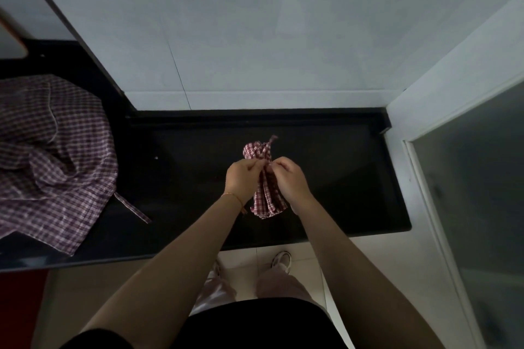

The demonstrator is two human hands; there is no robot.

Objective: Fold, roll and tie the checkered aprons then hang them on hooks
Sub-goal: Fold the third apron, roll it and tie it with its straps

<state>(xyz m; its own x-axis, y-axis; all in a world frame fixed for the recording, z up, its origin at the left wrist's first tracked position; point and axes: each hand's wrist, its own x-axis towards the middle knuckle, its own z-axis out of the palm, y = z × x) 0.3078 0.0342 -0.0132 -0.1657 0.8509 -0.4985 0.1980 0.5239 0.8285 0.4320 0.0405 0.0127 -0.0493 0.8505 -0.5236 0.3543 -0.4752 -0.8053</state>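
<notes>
Two hands at work over my black countertop [326,178]. Left hand [243,176]: fingers curled, pinching the middle of the rolled red-checkered apron [265,198]. Right hand [289,178]: fingers curled, pinching the same bundle from the other side, just beside the left. Bundle position: centre of the counter, lengthwise near to far, a strap end [272,139] poking up at its far end. Second item: loose checkered apron [51,156], heaped at the counter's left end, well apart, one tie [133,208] trailing right.
</notes>
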